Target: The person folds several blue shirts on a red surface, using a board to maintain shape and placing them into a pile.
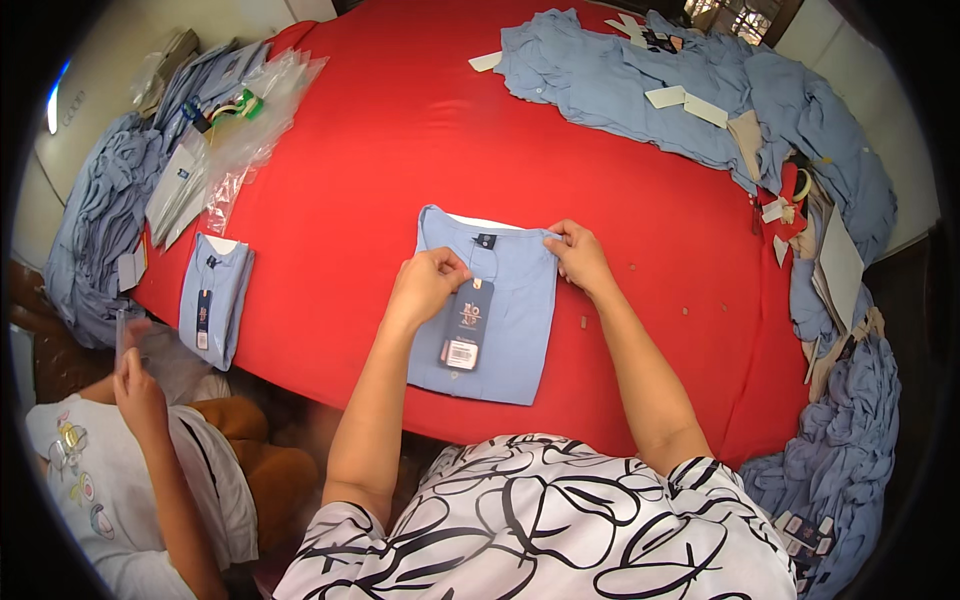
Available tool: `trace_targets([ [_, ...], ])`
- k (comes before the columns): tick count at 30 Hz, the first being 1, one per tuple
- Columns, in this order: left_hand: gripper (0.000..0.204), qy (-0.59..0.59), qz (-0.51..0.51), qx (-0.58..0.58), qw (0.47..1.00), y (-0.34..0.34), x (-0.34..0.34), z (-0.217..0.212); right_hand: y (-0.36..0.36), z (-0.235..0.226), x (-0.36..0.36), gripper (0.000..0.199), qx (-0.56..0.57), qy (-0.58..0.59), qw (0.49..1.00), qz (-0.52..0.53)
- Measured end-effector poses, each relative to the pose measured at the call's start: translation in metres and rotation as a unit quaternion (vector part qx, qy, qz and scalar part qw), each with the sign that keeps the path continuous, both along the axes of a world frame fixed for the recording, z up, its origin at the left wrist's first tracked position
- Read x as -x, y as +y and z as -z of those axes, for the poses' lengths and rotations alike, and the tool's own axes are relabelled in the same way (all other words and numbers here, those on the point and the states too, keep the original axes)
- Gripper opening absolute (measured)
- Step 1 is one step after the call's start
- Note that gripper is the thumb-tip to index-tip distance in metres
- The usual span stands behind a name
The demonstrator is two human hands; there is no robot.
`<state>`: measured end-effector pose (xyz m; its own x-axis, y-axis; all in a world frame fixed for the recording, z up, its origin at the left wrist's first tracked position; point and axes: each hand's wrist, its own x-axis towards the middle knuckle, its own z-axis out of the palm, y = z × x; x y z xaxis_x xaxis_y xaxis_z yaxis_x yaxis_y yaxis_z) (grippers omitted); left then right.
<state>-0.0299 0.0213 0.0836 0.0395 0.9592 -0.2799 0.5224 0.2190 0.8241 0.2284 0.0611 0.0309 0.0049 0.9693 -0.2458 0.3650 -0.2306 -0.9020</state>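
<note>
Hands touch a folded shirt near table edge, wide red cloth beyond.

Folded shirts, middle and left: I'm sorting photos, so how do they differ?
The right hand holds the middle shirt by a corner; no hand touches the left shirt. The middle shirt looks larger in view than the left shirt. Both are blue, folded, with dark tags.
</note>
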Motion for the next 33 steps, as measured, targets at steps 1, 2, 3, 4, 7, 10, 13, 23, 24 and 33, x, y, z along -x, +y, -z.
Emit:
trace_targets([
  [1,0.036,0.076,0.019,-0.023,0.997,-0.002,0.000,0.005,0.000,0.000,-0.001,0.020,0.001,0.000,1.000,0.002],
  [2,0.042,0.115,-0.005,-0.077,0.990,0.002,0.005,0.008,0.000,0.001,-0.002,0.020,0.003,0.000,1.000,0.005],
  [3,0.043,0.137,-0.059,-0.122,0.981,0.007,0.013,0.016,-0.002,0.003,-0.001,0.020,0.002,-0.004,1.000,0.000],
  [4,0.043,0.160,-0.116,-0.170,0.965,0.015,0.023,0.025,0.000,0.003,0.002,0.020,-0.002,-0.008,1.000,-0.009],
  [7,0.040,0.125,-0.146,-0.065,0.979,0.048,0.035,0.037,0.006,0.015,-0.001,0.020,-0.058,-0.062,0.996,-0.015],
  [10,0.032,0.025,-0.094,0.012,0.995,0.076,0.040,0.048,0.008,0.014,0.004,0.018,-0.044,-0.070,0.996,-0.027],
  [13,0.027,-0.086,-0.077,0.019,0.993,0.091,0.036,0.045,0.011,0.006,0.000,0.016,0.038,-0.036,0.998,-0.027],
  [23,0.029,0.272,-0.002,-0.178,0.946,0.257,0.225,-0.030,0.195,-0.052,0.191,0.010,-0.028,0.091,0.987,-0.129],
  [24,0.029,0.319,-0.019,-0.223,0.921,0.279,0.248,-0.043,0.223,-0.054,0.221,0.010,-0.054,0.116,0.984,-0.127],
  [33,0.033,0.437,-0.101,-0.235,0.862,0.404,0.314,0.024,0.314,-0.040,0.193,0.024,-0.354,-0.056,0.933,-0.037],
])
